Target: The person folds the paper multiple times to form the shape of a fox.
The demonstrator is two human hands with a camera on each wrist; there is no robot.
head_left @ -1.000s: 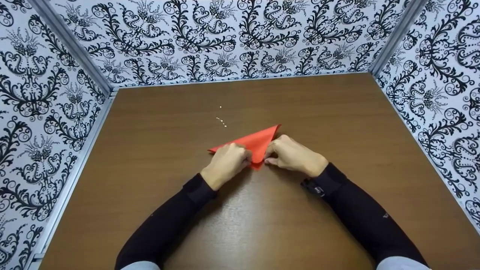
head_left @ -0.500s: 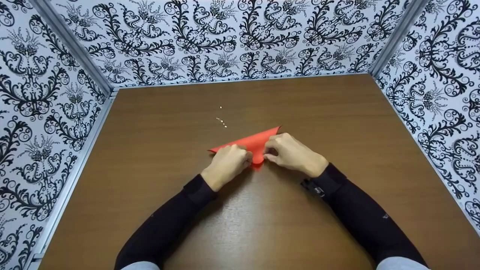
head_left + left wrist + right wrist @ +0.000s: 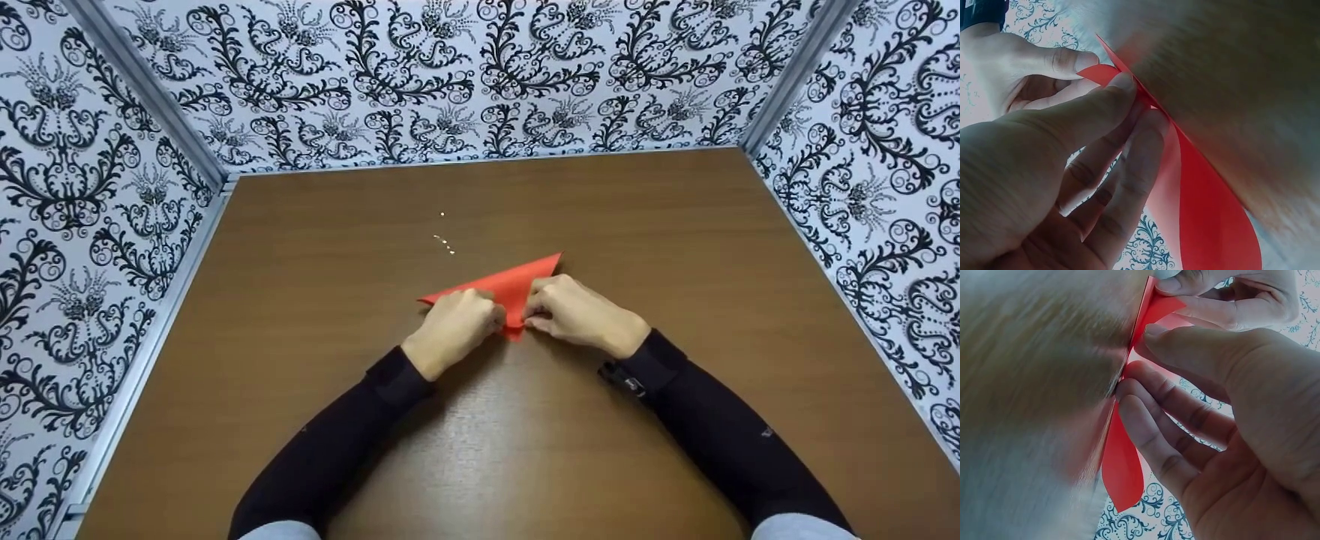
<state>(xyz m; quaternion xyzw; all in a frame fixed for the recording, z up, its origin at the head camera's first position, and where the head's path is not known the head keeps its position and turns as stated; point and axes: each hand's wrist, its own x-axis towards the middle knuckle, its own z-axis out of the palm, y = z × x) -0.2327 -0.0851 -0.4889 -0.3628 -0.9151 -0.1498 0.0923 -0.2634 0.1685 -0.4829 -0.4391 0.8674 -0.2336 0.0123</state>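
A sheet of red paper, bent over into a rough triangle, lies on the table between both hands. Its long edge faces away, and a small tip points toward the person. My left hand pinches its near left part between thumb and fingers; in the left wrist view the paper bulges in a loose curve past the fingertips. My right hand pinches the near right side close to the tip. The right wrist view shows the thumb on a raised paper flap, the other fingers along the table. Part of the paper is hidden under the hands.
The brown wooden table is bounded by patterned black-and-white walls at the back and sides. A few small white specks lie beyond the paper. Black sleeves cover both forearms.
My right hand has shifted slightly left and toward the person, closer to the tip, and the near flap is pulled down a little. The left hand stays in place.
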